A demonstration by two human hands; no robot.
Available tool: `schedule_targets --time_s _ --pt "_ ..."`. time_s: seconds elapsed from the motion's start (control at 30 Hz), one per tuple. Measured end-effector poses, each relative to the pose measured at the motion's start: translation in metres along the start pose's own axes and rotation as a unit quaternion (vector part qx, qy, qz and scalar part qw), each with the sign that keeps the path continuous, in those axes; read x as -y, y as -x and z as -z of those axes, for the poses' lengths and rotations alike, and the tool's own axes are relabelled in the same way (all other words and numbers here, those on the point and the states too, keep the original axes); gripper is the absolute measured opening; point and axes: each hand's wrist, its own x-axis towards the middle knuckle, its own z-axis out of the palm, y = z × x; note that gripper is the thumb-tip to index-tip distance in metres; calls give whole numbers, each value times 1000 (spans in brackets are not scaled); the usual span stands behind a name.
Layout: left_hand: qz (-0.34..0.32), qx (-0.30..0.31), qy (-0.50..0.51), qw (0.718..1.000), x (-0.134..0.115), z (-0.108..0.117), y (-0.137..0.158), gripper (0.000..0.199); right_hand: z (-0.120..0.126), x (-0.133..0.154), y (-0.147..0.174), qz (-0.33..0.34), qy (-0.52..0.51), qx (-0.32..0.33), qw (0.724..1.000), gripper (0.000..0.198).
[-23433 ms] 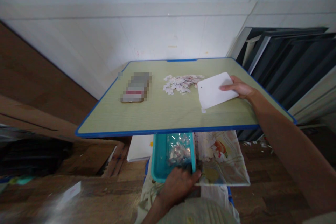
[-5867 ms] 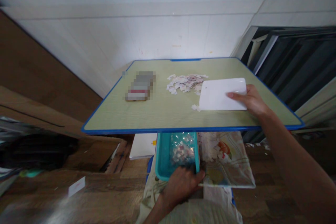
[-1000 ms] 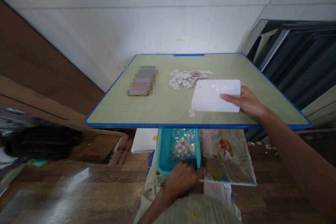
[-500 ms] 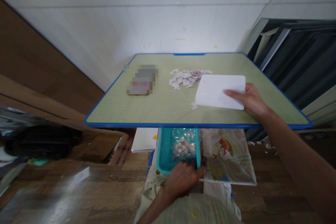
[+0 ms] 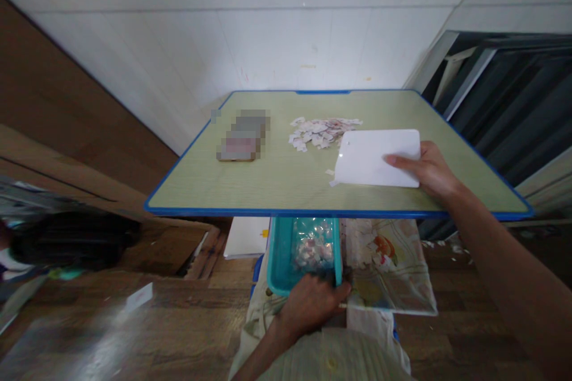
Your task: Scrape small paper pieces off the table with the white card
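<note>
Gripping white card [image 5: 364, 158] beside illegibly marked slips [image 5: 318, 133]

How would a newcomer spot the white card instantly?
Find the pale green tabletop with the blue rim. Over its right half, the right hand grips a white card by its right edge. Unlike the paper scraps heaped beyond its left end, it's one far larger, smooth piece with a small round spot near one corner.

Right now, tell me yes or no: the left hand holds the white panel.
No, the right hand grips the white panel while the left hand is at the teal tray.
</note>
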Motion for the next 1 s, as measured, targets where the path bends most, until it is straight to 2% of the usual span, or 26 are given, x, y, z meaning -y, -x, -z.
schedule_targets --time_s 0.47,0.57,0.8,1.0 --pt "8 10 -8 1000 -1 5 0 33 3 -3 -1 4 -4 7 1000 29" --pt "11 17 -5 1000 -2 7 0 33 -2 -1 -1 27 -18 -20 999 30" --pt "4 22 1 1000 -2 8 0 33 -6 4 -3 22 50 -15 998 31" --pt "6 28 7 1000 -2 8 0 36 -1 -3 -5 19 -11 -51 998 32"
